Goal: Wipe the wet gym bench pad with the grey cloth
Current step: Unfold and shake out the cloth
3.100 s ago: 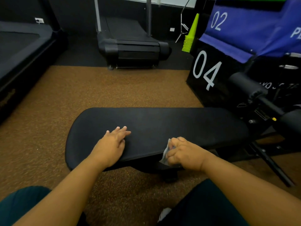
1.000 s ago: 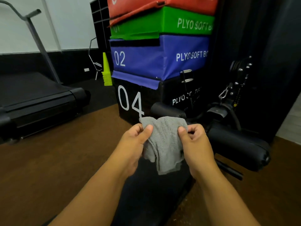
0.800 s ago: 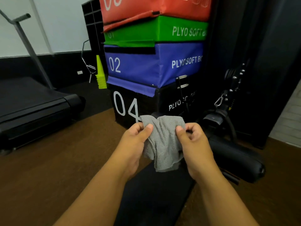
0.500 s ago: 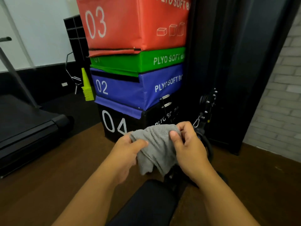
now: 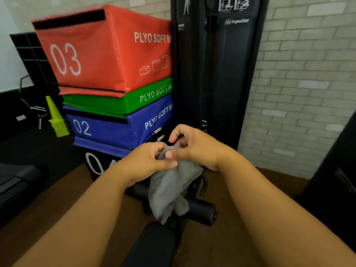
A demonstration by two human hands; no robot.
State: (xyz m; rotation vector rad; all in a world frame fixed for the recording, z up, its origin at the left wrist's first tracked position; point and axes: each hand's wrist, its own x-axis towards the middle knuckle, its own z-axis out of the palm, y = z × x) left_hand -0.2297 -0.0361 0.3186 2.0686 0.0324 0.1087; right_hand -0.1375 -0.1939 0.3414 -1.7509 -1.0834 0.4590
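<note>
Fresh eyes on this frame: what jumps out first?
The stack of coloured plyo boxes at upper left, topped by the red box marked 03. Then, at centre, the left hand and right hand holding the grey cloth in the air above the black bench pad at the bottom edge.

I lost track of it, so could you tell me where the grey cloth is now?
The grey cloth hangs mid-frame, pinched between the left hand and right hand, above the bench pad.

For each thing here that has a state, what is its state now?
grey cloth: bunched, hanging, off the pad
left hand: grips the cloth's top
right hand: pinches the cloth's top
bench pad: uncovered; wetness not discernible
plyo boxes: stacked
</note>
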